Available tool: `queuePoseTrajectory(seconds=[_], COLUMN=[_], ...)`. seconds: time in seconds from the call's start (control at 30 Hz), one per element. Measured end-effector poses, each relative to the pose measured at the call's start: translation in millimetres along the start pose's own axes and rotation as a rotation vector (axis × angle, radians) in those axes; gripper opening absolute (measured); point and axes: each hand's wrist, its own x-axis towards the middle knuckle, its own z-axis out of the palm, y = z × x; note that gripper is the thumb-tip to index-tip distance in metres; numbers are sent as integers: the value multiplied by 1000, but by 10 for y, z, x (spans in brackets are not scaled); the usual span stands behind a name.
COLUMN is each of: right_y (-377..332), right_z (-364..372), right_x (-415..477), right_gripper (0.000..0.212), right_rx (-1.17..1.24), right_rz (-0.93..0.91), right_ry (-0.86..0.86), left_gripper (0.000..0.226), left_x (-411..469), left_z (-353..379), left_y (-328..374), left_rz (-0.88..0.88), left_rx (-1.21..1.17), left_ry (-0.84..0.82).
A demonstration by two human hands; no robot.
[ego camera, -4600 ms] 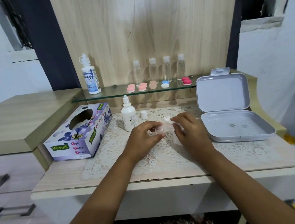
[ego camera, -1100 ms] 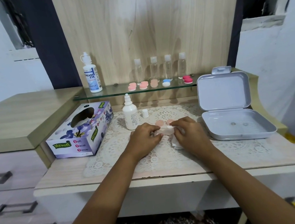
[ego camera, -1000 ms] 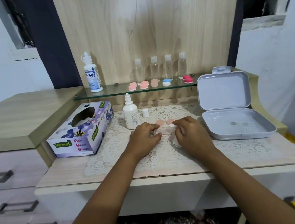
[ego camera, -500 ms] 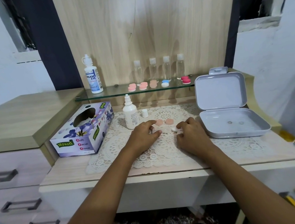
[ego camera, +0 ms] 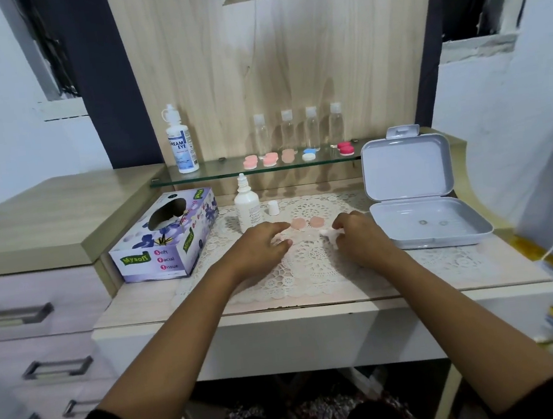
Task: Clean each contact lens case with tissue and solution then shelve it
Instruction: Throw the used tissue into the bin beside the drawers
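A clear contact lens case (ego camera: 300, 238) lies on the lace mat (ego camera: 309, 271), with its two peach caps (ego camera: 307, 222) lying loose just behind it. My left hand (ego camera: 260, 247) holds the case's left end with curled fingers. My right hand (ego camera: 357, 236) is to the right of the case and pinches a crumpled white tissue (ego camera: 330, 236). The white solution bottle (ego camera: 247, 209) stands uncapped behind my left hand, and its small cap (ego camera: 273, 208) stands beside it. Several closed lens cases (ego camera: 270, 159) in pink, peach, blue and red sit in a row on the glass shelf (ego camera: 223, 174).
A purple tissue box (ego camera: 168, 237) stands left of the mat. An open grey plastic box (ego camera: 425, 223) sits at the right. On the shelf are a Dream Eye bottle (ego camera: 180, 141) and several clear small bottles (ego camera: 298, 129). Drawers (ego camera: 11, 315) are at the left.
My hands have drawn apart. The right hand pulled the tissue away from the case, which now rests on the mat with both peach caps showing behind it.
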Motion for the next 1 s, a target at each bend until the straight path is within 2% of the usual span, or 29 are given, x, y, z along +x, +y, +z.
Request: queuePoseTrajectory(seconds=[0.17, 0.43, 0.77, 1.0], right_y=[-119, -455, -1081, -1526], right_z=[-60, -145, -48, 150], right_x=[-57, -140, -272, -348], right_gripper=[34, 31, 30, 29], right_rx=[-11, -62, -52, -17], right_rz=[-94, -243, -432, -542], right_ry=[42, 94, -18, -71], left_gripper=[38, 35, 33, 32], left_x=[-267, -762, -1265, -1662], left_z=[-154, -301, -487, -648], left_y=[36, 132, 109, -166], left_rz=[106, 122, 112, 31], left_rx=[150, 234, 279, 309], left_ry=[-58, -192, -187, -168])
